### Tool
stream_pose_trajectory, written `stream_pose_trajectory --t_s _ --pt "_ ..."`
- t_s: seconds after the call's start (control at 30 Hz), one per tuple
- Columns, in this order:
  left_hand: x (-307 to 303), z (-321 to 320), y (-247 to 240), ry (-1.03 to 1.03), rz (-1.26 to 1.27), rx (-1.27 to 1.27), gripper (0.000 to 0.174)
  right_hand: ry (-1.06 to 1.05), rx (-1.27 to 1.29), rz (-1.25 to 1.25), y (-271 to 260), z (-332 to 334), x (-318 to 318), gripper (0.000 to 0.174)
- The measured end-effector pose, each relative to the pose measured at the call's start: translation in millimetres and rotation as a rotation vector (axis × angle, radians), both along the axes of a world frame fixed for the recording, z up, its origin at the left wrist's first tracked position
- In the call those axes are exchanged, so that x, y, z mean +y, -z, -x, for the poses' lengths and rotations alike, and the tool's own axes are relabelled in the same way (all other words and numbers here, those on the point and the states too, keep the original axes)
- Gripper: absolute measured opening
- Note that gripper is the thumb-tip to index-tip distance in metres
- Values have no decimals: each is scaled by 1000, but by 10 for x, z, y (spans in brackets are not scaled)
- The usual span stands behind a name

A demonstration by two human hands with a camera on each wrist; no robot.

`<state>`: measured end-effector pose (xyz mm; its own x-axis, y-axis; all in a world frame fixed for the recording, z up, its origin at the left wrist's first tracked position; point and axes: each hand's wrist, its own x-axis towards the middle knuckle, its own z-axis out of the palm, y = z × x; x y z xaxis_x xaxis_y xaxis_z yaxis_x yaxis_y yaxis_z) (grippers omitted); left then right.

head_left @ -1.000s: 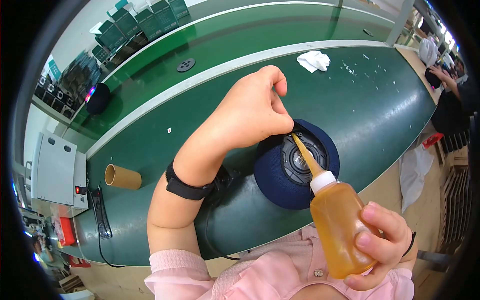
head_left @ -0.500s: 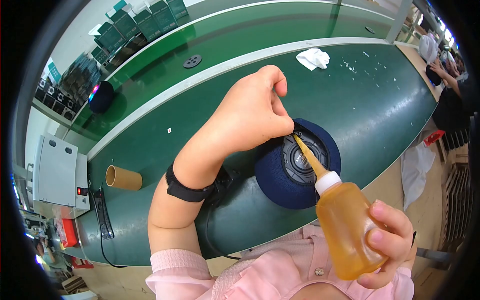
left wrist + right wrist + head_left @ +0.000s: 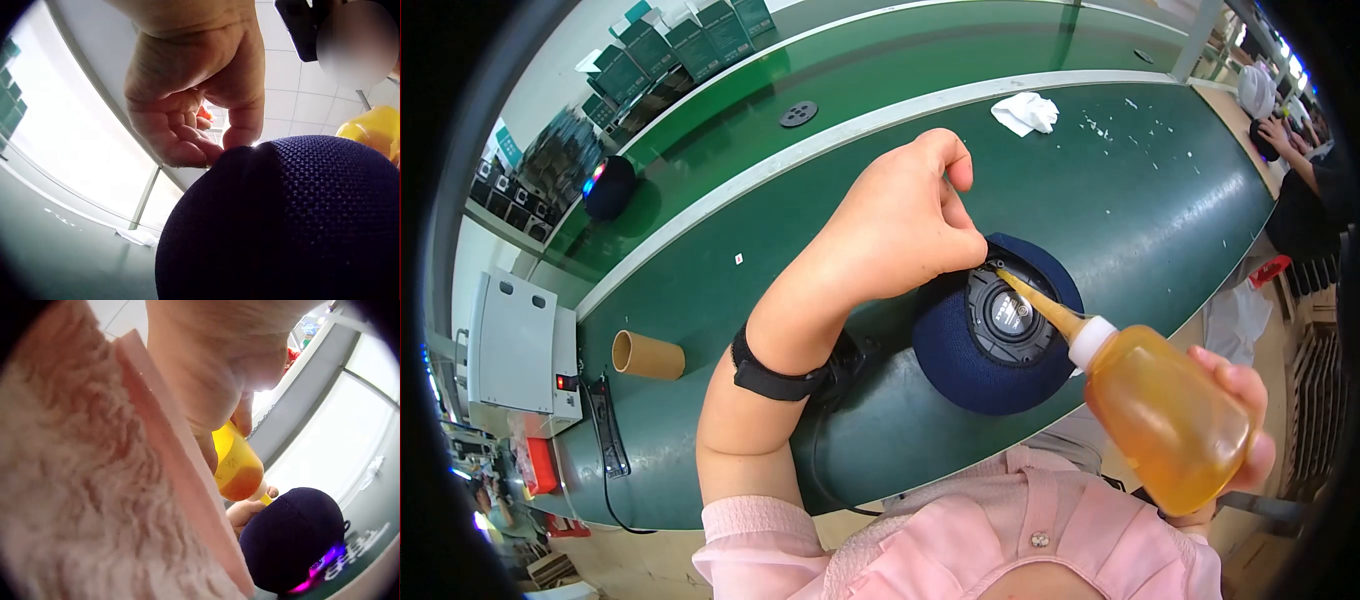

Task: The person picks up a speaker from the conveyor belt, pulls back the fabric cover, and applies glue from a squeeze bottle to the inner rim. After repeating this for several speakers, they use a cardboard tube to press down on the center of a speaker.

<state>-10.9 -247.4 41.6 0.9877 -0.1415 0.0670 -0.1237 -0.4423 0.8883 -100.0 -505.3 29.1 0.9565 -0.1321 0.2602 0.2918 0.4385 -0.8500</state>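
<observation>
A dark blue fabric-covered speaker (image 3: 965,350) rests on the green table, its black recessed end with a round centre facing up. At the rim of that end, my left hand (image 3: 900,220) pinches the fabric edge; in the left wrist view the left hand (image 3: 194,94) has thumb and fingertips together on the dark blue cover (image 3: 325,206). My right hand (image 3: 1245,410) grips an amber squeeze bottle (image 3: 1170,410), tilted, its long nozzle tip inside the rim beside the left fingertips. Coloured light glows low on the speaker (image 3: 287,537) in the right wrist view.
A cardboard tube (image 3: 650,356), a white crumpled cloth (image 3: 1026,114) and a grey metal box (image 3: 515,340) stand or lie about the table. On the back ledge are a black disc (image 3: 799,114) and a lit dark speaker (image 3: 610,188). Another person's arm shows at far right.
The bottle and my right hand have swung to the right and up, so the nozzle lies flatter and its tip has shifted slightly along the rim. My left hand keeps its hold.
</observation>
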Motion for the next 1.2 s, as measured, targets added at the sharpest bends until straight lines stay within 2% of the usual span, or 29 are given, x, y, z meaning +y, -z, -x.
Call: stream_pose_trajectory --t_s 0.03,0.1,0.27,0.33,0.37,0.43,0.57,0.63,0.67,0.73,0.77,0.83,0.97,1.07,1.13,1.2 --pt "-5 -3 2 -3 -1 -2 32 -2 -236 223 101 -131 -156 58" --pt "-16 4 -4 -9 -8 -1 31 -3 -708 671 249 -298 -420 92" --pt "-24 16 2 -13 -11 -6 31 73 -472 715 245 -267 -505 98" --pt "-23 21 9 -17 -11 -14 31 148 -317 648 209 -266 -442 105" --pt "-26 26 -2 -17 -12 -15 31 148 -319 647 193 -266 -431 105" --pt "-39 38 -27 -30 -105 -33 30 172 -216 591 165 -260 -426 107" --pt "-62 117 -78 -60 -170 -63 31 202 -194 570 192 -245 -466 106" --pt "-79 173 -123 -109 -272 -56 33 197 -245 508 221 -271 -483 95" --pt "-83 205 -140 -114 -275 -57 33 193 -247 505 243 -281 -488 95" --pt "-75 286 -176 -134 -374 -81 34 64 -144 316 302 -306 -494 72" --pt "-76 323 -203 -137 -377 -82 34 61 -145 312 348 -355 -528 72" --pt "-71 399 -256 -130 -338 52 36 -228 -17 39 446 -481 -596 48" --pt "-38 502 -299 -109 -367 53 33 -367 151 -169 536 -610 -547 46" --pt "41 422 -286 -79 -260 16 29 -410 265 -288 578 -634 -521 48" --pt "8 324 -247 70 -116 -130 25 -471 335 -386 582 -644 -510 48" --pt "-23 179 -177 241 -129 -199 26 -490 344 -403 569 -629 -498 48"
